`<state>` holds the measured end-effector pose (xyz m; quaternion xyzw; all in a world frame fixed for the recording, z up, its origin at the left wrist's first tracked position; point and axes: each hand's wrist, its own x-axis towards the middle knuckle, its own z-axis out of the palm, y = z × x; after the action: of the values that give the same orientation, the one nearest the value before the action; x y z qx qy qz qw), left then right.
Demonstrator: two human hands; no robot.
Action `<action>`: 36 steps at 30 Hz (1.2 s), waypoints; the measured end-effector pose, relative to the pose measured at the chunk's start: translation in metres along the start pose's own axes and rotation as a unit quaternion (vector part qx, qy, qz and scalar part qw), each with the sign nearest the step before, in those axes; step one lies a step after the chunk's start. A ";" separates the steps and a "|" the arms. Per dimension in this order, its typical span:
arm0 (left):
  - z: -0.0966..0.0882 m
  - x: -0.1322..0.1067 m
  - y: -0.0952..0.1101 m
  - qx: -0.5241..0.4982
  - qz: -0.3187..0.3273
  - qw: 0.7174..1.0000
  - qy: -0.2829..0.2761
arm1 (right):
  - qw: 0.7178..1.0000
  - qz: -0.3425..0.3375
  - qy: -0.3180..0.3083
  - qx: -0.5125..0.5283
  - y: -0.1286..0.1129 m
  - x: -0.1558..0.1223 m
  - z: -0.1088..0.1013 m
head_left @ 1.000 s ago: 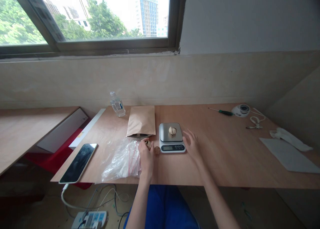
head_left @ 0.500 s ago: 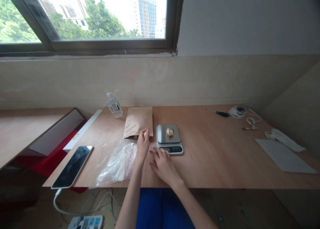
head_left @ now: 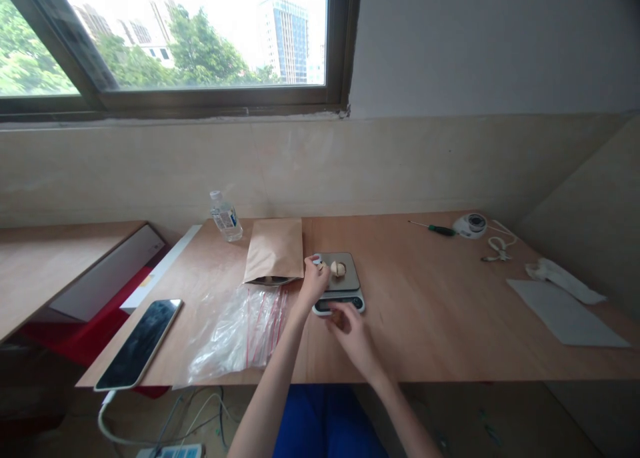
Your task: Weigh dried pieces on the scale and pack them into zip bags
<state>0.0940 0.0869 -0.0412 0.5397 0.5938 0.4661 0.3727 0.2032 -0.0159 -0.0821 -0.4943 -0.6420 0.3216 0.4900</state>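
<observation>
A small digital scale (head_left: 353, 283) with a steel top stands on the table in front of me. On its plate lie a few cream-coloured lumps (head_left: 339, 269) that look like garlic cloves. Over the plate's left edge is my left hand (head_left: 315, 279), its fingers pinched on a similar pale clove-like piece, mostly hidden by the fingertips. My right hand (head_left: 356, 335) hovers at the scale's front edge by the display, thumb and fingers curved apart with nothing seen in them. Left of the scale, a brown paper pouch (head_left: 275, 248) lies flat, its mouth gaping towards me.
Clear zip bags (head_left: 230, 335) lie near the front edge, beside a phone (head_left: 140, 345) on a cable. A water bottle (head_left: 227, 217) stands at the back left. Further right are a screwdriver (head_left: 440, 231), a white dome camera (head_left: 471, 226) and a grey sheet (head_left: 563, 318).
My left hand has moved right from the pouch's mouth to above the scale plate, carrying the pale piece. My right hand has shifted slightly right and down, its fingers more curled.
</observation>
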 end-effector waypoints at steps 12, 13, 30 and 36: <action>-0.027 -0.014 -0.014 0.169 0.069 0.978 0.098 | 0.992 0.066 0.077 0.070 0.057 0.088 -0.037; -0.037 -0.018 -0.017 0.176 0.073 0.975 0.117 | 0.993 0.062 0.078 0.056 0.056 0.090 -0.038; -0.076 -0.002 -0.063 0.356 -0.079 0.905 0.220 | 0.962 0.044 0.257 -0.085 0.083 0.038 -0.067; -0.068 0.000 -0.058 0.392 -0.112 0.886 0.222 | 0.958 0.066 0.269 -0.068 0.085 0.039 -0.066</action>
<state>0.0130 0.0778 -0.0767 0.4543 0.8517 0.2584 0.0384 0.2917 0.0422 -0.1254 -0.6355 -0.4728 0.1640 0.5879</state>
